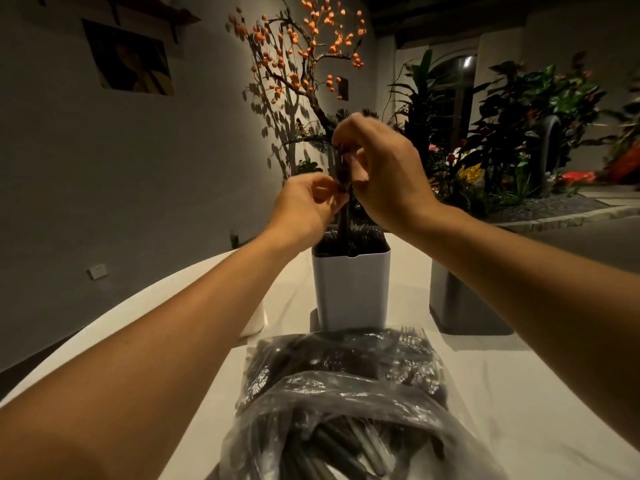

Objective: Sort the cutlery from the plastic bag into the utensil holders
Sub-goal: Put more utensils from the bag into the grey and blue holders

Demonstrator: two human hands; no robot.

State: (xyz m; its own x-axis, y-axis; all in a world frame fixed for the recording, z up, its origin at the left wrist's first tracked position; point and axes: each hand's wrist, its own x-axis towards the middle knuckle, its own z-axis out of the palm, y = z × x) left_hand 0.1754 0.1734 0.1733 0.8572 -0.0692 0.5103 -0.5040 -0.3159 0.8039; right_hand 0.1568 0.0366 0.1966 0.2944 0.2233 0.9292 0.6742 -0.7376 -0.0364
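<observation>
A clear plastic bag (346,403) full of black plastic cutlery lies on the white table (519,393) close to me. Behind it stands a white square utensil holder (351,289) with black cutlery inside. Above that holder both hands meet. My right hand (384,174) grips a bunch of black cutlery pieces (343,174) held upright, their lower ends reaching into the holder. My left hand (308,206) pinches one piece of that bunch with its fingertips. Which kind of cutlery it is stays unclear.
A grey holder (460,306) stands to the right of the white one, partly behind my right forearm. A white object (254,317) peeks out behind my left forearm. Beyond the table are a branch with orange berries (304,57) and leafy plants (512,133).
</observation>
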